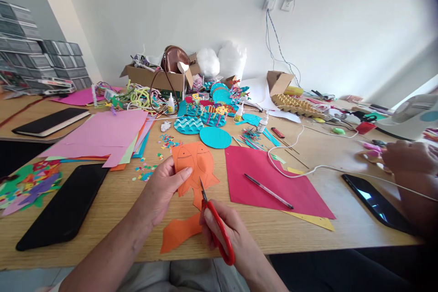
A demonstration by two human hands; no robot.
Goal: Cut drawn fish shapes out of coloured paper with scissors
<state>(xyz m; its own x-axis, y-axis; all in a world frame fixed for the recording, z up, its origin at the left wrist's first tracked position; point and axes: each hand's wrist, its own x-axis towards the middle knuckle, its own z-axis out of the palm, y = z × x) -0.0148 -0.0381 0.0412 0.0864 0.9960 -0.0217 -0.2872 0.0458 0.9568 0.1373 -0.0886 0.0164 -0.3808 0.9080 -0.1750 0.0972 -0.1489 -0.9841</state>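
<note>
Orange paper [201, 164]: held up off the table in front of the person, fish-like outlines inked on it; its right side follows a curve with a pointed corner, and a narrow strip hangs from the lower edge.
Paper's handling: probably very light, thin and bendy, easy to crease or tear, above all at the strip; not likely slippery.
Paper's grip: best pinched flat at the uncut left margin, away from the blades.
Left hand [167, 182]: pinching that left margin, thumb on the near face.
Right hand [226, 223]: closed round the handles of the red-handled scissors [224, 237], tips pointing up at the paper's lower part; whether the blades are biting cannot be told.
Orange offcut [179, 235]: on the wood below the sheet, just beside the right hand; it could snag under the wrist.
Red sheet [241, 196]: flat to the right, a ballpoint pen [268, 190] across it, yellow paper [315, 220] peeping from beneath.
White cable [308, 172]: looped over the red sheet, the likeliest obstacle on that side.
Black slab-like device [65, 205]: left of the left forearm, narrowing elbow room.
Turquoise oval [215, 137]: lying just beyond the orange paper.
Co-worker's hand [407, 157]: far right, well apart, its grip unclear.
</note>
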